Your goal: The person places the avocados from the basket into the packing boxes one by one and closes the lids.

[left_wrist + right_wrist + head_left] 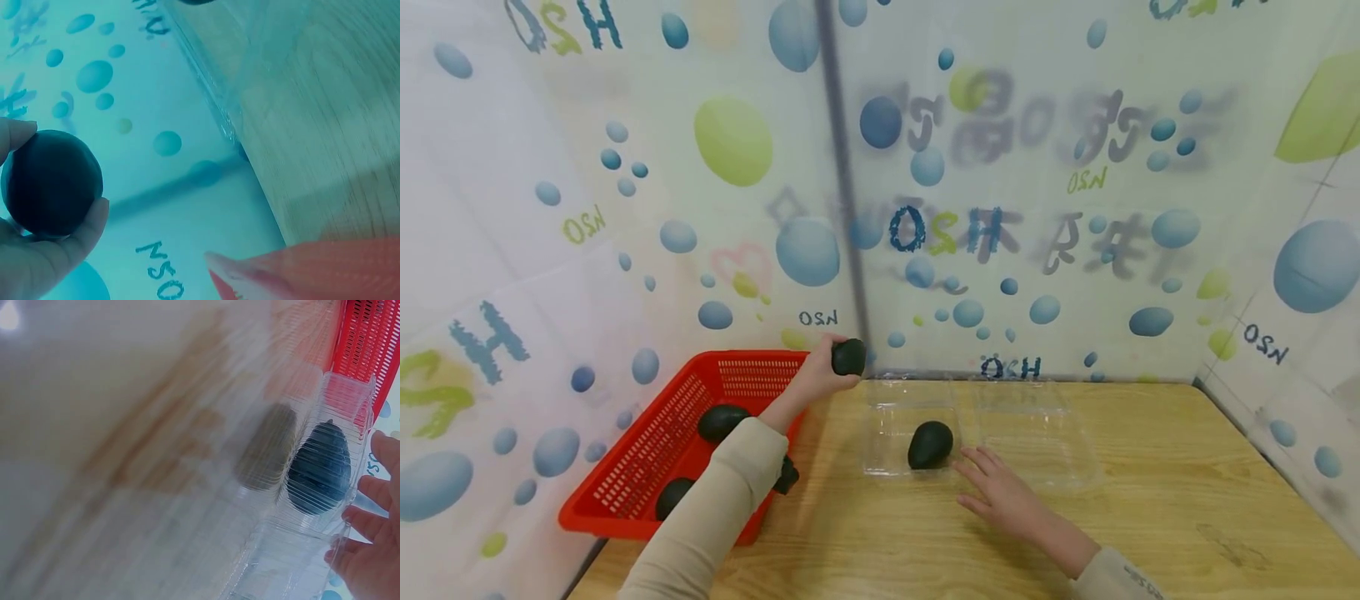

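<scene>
My left hand pinches a dark green avocado, raised near the back wall between the red basket and the clear plastic box. In the left wrist view, the thumb and fingers are curled about the avocado. A second avocado lies in the left part of the clear plastic box. My right hand has its fingers spread, fingertips at the box's front side close to that avocado. The right wrist view shows the hand holding nothing, beside the ribbed clear wall.
At left, a red perforated basket holds several avocados, one behind the left sleeve. A clear tray section sits right of the filled one. A printed curtain closes the wooden table's back and sides.
</scene>
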Motion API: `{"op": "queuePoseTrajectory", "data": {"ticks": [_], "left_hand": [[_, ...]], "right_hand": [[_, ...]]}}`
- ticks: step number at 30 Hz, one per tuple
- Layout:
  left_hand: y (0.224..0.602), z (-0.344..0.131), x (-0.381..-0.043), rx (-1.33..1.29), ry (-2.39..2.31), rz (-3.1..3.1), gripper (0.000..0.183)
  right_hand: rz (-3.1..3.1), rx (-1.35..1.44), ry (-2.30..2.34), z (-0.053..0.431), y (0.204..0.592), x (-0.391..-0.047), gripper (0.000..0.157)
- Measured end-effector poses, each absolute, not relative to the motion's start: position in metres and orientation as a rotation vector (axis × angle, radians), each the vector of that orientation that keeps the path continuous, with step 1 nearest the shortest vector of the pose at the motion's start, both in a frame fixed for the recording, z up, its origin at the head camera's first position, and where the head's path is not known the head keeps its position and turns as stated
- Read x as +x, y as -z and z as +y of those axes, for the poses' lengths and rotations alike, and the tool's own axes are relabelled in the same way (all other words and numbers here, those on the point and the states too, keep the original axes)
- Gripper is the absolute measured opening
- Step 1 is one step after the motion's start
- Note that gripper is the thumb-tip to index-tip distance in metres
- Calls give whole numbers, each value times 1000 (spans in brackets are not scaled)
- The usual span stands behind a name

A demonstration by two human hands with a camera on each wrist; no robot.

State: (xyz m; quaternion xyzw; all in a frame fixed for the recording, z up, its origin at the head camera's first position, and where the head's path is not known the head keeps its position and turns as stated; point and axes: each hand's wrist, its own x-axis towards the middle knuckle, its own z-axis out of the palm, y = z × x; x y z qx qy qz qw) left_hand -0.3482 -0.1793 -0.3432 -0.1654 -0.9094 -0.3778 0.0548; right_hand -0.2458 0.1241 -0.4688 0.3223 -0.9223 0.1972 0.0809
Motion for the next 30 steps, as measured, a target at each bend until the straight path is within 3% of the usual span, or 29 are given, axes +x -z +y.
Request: {"op": "queuePoseTrajectory", "data": {"ticks": [8,17,30], "left_hand": [[359,-157,-347,-621,1141,-2829,60],[378,-136,-349,-742,1048,-2982,72],[408,-124,-348,-899,750,-3125,63]], "right_hand": [[-2765,968,-593,125,467,-245,48],[-2765,973,-602,125,467,-245,47],[-2789,978,-655,127,469,-246,49]]}}
